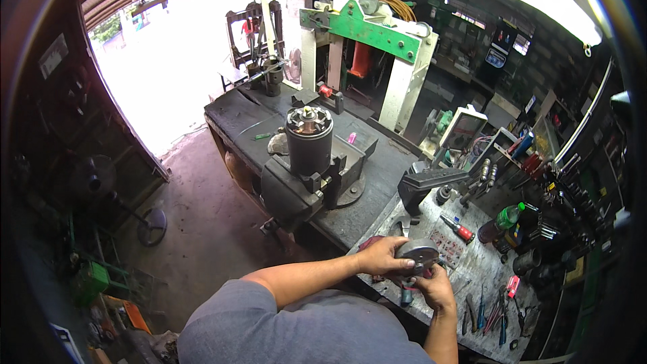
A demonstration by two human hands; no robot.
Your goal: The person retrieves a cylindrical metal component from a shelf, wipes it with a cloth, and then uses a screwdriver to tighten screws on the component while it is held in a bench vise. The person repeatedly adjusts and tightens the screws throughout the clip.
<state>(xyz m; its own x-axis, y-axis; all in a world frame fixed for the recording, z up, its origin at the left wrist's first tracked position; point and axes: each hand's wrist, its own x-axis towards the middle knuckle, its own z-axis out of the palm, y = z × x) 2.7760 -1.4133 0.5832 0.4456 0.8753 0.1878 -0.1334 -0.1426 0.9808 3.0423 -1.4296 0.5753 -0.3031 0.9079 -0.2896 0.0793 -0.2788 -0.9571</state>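
The disc (419, 253), a round metal part, is in the person's hands, over the near edge of the grey surface (438, 219) and well apart from the cylinder (310, 152). The left hand (381, 256) has its grip clamped on the disc's rim, thumb on the near side; the right hand (437, 288) is at the disc's lower right, but its fingers are partly hidden, so I cannot tell whether its grip is closed. The cylinder stands upright at the vise (286, 189) on the black surface (394, 158), its top uncovered and the ring of inner parts and central stub exposed. As far as this shows, the work looks partway along: the cylinder is set up and open at the top, and the disc is separate and being handled. Whether the disc belongs to that cylinder, and how much is left inside, cannot be judged from here. On the grey surface, the red screwdriver (464, 231) and the pliers (494, 317) lie out of the hands, near the bottle (502, 221). Nothing is touching the cylinder's open top, so any work there is on hold.
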